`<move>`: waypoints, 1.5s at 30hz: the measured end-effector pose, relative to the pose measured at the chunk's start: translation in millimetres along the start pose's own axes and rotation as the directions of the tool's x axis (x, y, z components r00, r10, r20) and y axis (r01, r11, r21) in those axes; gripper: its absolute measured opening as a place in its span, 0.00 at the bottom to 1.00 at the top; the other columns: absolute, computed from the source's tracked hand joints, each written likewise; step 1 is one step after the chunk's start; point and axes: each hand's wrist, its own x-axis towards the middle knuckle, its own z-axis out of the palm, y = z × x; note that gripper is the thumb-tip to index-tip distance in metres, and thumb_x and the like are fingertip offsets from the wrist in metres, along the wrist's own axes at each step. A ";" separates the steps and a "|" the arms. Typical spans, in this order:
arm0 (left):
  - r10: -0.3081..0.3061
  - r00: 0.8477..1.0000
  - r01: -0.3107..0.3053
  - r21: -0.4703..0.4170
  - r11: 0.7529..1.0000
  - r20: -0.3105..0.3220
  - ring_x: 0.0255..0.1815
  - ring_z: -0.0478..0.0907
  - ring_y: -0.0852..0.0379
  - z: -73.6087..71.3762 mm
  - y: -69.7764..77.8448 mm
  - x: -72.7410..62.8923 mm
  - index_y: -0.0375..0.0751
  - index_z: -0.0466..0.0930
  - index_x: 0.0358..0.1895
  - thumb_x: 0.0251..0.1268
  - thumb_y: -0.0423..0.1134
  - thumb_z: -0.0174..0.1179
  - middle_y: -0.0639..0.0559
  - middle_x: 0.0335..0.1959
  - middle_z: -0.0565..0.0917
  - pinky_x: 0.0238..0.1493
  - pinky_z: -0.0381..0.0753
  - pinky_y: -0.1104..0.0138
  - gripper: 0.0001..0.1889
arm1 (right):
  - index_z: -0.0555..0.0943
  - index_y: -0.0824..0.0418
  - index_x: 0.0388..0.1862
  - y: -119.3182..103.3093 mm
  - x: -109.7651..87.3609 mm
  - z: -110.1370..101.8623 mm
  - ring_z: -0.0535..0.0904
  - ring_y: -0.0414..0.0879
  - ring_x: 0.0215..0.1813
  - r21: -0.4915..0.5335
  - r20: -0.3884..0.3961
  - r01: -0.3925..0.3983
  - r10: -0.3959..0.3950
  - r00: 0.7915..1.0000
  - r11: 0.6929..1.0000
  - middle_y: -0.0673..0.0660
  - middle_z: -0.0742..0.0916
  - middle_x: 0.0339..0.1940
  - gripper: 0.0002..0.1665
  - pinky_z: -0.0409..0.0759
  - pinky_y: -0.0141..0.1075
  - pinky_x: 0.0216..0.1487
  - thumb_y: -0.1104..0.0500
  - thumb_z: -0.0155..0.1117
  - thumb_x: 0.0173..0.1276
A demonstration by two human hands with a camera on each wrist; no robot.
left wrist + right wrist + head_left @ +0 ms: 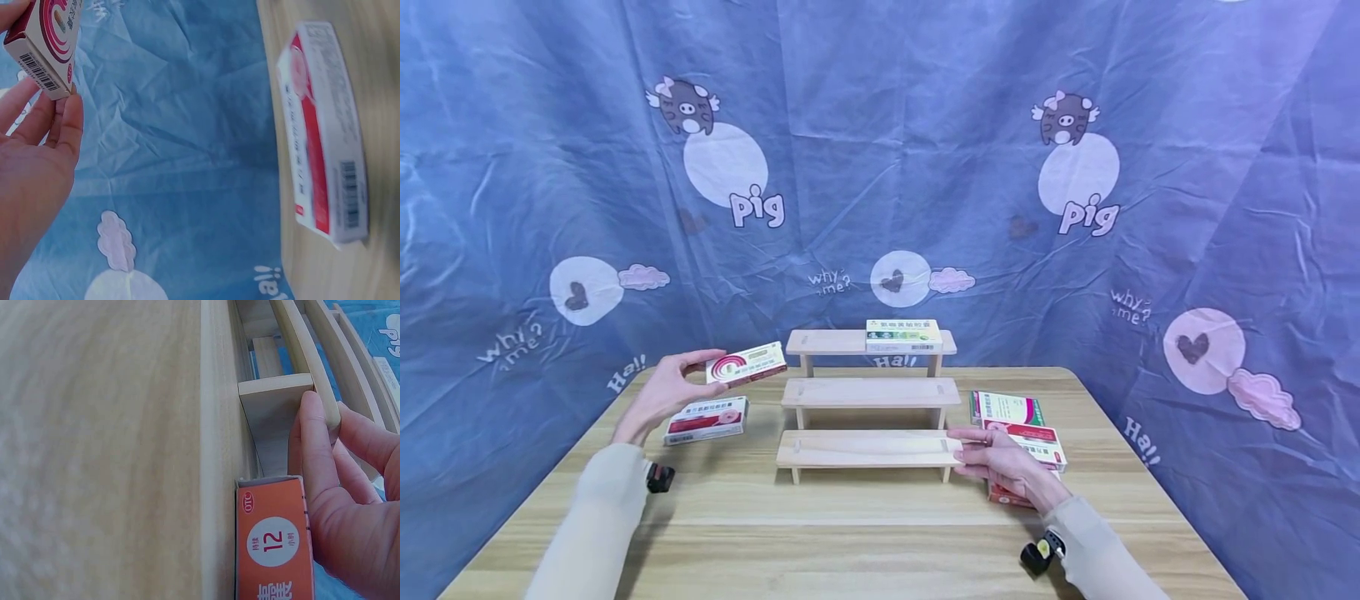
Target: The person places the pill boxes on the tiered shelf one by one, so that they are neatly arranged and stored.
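Blue printed cloth (910, 150): hangs creased behind the scene, patterned with pigs, hearts and pink clouds.
Pale wood-grain bench (850, 554): spreads across the foreground, its far edge near the cloth.
Three-step pale wooden stand (872, 392): sits mid-bench, its shelves rising toward the back.
Left hand (666, 389): pale-sleeved, its fingers grip one end of a flat white cardboard box with red rings (747, 364), held tilted in the air just left of the stand's upper shelves.
Right hand (1000, 467): pinches the right end of the lowest shelf, fingers bent around the board's edge.
Boxes at right: a green-edged white cardboard box (1006, 407), a red-and-white cardboard box (1037, 443) and an orange-red cardboard box (273, 540) lie close together beside that hand, partly hidden.
Box at left: a white cardboard box with a red band (707, 419) lies on the bench, below the held one.
Top shelf: a white-and-green cardboard box (902, 335) rests toward the right end.
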 end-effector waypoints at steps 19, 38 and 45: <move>0.057 0.997 -0.064 -0.144 0.987 -0.052 0.61 0.74 0.46 35.2 23.9 38.7 0.41 0.78 0.62 0.53 0.44 0.74 0.39 0.59 0.81 0.50 0.73 0.79 0.31 | 0.62 0.74 0.71 -1.2 -0.1 -2.3 0.84 0.48 0.51 -0.003 0.023 0.006 -0.006 1.000 1.000 0.59 0.84 0.53 0.32 0.84 0.39 0.56 0.73 0.55 0.69; 0.125 0.992 -0.112 -0.274 0.955 0.029 0.67 0.71 0.39 70.4 44.1 78.4 0.30 0.76 0.61 0.56 0.35 0.71 0.33 0.64 0.75 0.56 0.82 0.67 0.28 | 0.64 0.74 0.70 -2.7 -1.3 -0.5 0.85 0.49 0.49 -0.009 -0.030 -0.021 0.020 0.999 1.000 0.61 0.85 0.50 0.32 0.85 0.40 0.54 0.73 0.57 0.68; 0.147 0.987 -0.126 -0.241 0.962 0.067 0.65 0.74 0.39 77.3 49.0 88.2 0.27 0.75 0.61 0.58 0.33 0.69 0.32 0.63 0.76 0.52 0.82 0.74 0.27 | 0.64 0.74 0.70 -2.4 -1.2 0.6 0.85 0.50 0.48 -0.010 -0.037 -0.021 0.021 0.999 1.000 0.62 0.84 0.50 0.32 0.85 0.40 0.54 0.73 0.57 0.68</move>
